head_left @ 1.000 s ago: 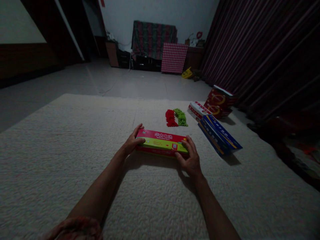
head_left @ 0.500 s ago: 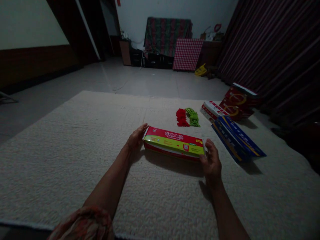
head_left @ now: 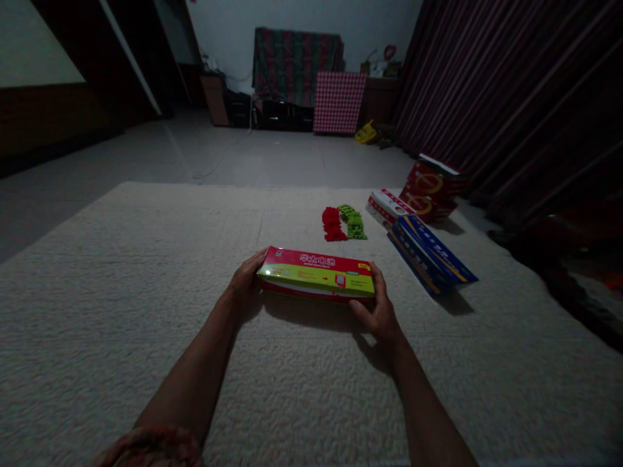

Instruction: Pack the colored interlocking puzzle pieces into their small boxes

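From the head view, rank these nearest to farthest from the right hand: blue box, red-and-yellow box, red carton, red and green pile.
1. red-and-yellow box: the right hand grips its right end.
2. blue box: on the rug, to the right.
3. red and green pile: beyond the held box.
4. red carton: farthest, far right by the curtain.

Box (head_left: 316,275) on rug (head_left: 121,292); bead pile (head_left: 343,224) behind (more boxes (head_left: 428,253) right).
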Tool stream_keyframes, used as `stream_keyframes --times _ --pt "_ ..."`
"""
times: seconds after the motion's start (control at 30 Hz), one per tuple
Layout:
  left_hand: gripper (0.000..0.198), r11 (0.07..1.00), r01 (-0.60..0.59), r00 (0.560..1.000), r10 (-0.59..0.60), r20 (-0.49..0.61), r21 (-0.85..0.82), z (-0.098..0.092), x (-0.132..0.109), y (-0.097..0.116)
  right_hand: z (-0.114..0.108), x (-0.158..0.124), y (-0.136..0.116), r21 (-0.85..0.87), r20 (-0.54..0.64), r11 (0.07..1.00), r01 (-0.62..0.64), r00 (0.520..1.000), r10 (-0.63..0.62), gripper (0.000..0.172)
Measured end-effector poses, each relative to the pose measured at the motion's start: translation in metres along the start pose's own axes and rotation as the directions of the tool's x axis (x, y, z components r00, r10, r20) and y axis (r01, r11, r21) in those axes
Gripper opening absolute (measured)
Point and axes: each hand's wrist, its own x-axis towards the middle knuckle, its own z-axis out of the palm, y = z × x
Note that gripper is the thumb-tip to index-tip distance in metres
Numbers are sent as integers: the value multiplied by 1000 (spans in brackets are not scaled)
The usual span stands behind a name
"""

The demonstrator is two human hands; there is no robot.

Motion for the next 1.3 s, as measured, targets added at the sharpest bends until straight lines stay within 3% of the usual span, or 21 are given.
stream_keyframes --times 0.23,0.57,0.77,0.93,1.1,1.3 --pt "43 1000 -2 1000 2 -6 -14 -2 0 -5 5 0 -6 64 7 998 -14 1000 13 103" --pt "44 999 41 997 -39 61 -33 12 3 -9 -3 2 3 118 -114 992 -40 992 53 95" --pt "42 999 42 999 -42 18 -29 15 2 -4 -6 3 7 39 -143 999 -27 989 32 95" --pt "42 999 8 999 -9 33 38 16 4 -3 -9 3 4 -23 -143 1000 -20 990 16 90" --pt "44 991 -29 1000 29 1 133 11 10 -4 -8 2 -7 40 -126 998 -41 991 46 90" --pt "48 985 -63 998 62 7 160 11 14 -4 -7 7 -19 -5 -209 996 -93 974 90 69"
